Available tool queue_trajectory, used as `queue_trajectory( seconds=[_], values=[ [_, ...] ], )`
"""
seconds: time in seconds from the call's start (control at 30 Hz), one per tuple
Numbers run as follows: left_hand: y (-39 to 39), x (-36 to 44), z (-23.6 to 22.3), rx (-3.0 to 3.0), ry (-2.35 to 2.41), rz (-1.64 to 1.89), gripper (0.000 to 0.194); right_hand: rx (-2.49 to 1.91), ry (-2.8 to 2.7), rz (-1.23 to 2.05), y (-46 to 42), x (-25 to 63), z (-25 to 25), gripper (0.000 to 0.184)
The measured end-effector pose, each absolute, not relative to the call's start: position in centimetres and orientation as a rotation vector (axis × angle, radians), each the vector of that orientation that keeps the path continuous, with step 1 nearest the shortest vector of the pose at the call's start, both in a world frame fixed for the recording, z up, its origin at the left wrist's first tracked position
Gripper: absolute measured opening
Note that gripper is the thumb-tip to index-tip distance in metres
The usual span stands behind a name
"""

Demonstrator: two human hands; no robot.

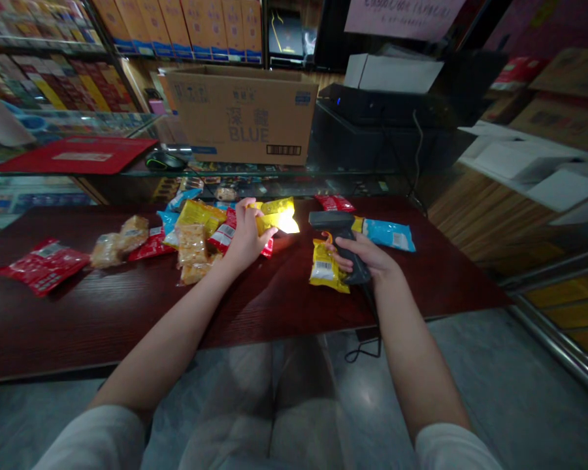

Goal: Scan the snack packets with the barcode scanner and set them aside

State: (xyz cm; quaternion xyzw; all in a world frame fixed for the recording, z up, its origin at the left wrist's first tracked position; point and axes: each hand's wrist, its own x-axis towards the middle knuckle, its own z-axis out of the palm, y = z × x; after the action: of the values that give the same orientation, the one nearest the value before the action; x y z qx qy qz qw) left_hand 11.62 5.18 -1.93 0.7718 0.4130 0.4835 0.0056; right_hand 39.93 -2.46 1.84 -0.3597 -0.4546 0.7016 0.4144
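My left hand (pixel 247 236) grips a yellow snack bag (pixel 276 214), whose right end is lit bright white. Facing that bag is a dark barcode scanner (pixel 345 243), held by its handle in my right hand (pixel 365 256). Under the scanner lies another yellow snack bag (pixel 325 266) with a barcode on top. A blue snack bag (pixel 389 234) rests just beyond my right hand, and a red bag (pixel 334 203) sits behind the scanner. Left of my left hand is a pile with clear-wrapped tan snacks (pixel 192 247), red, blue and yellow bags. Farther left lies a red packet (pixel 44 266).
The dark wooden table (pixel 274 313) has a glass counter behind it. On that counter stand a large open cardboard box (pixel 245 117), a black mouse (pixel 165 160) and a red mat (pixel 78 155). The scanner's cable (pixel 372 313) drops over the front edge. White boxes (pixel 529 156) stand right.
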Motion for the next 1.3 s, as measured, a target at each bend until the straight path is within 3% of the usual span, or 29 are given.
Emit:
queue_trajectory(
  seconds=[0.23, 0.37, 0.53, 0.77, 1.0, 1.13, 1.3],
  values=[
    [5.3, 11.2, -1.8, 2.457, 1.312, 1.531, 0.036, -0.857, -1.242, 1.729, -2.7, 40.1, 2.1, 0.034],
    [4.4, 10.4, -0.1, 2.388, 1.552, 1.445, 0.030, -0.787, -1.134, 1.622, -2.5, 40.3, 2.3, 0.033],
    [2.6, 9.6, 2.6, 2.318, 1.830, 1.375, 0.039, -0.765, -1.001, 1.525, -2.2, 41.2, 2.7, 0.032],
    [2.4, 10.7, 1.8, 2.598, 1.631, 0.911, 0.031, -0.829, -1.035, 1.473, -2.1, 41.5, 2.9, 0.035],
    [2.0, 10.9, 1.6, 2.519, 1.843, 1.059, 0.049, -0.766, -0.944, 1.434, -1.6, 42.2, 2.8, 0.036],
    [0.8, 14.6, 1.3, 2.655, 1.529, 0.756, 0.050, -0.782, -0.896, 1.381, -1.5, 42.7, 2.8, 0.036],
    [-0.5, 19.8, 0.3, 2.535, 1.323, 0.356, 0.085, -0.862, -0.950, 1.382, -1.6, 42.6, 3.0, 0.040]
  ],
)
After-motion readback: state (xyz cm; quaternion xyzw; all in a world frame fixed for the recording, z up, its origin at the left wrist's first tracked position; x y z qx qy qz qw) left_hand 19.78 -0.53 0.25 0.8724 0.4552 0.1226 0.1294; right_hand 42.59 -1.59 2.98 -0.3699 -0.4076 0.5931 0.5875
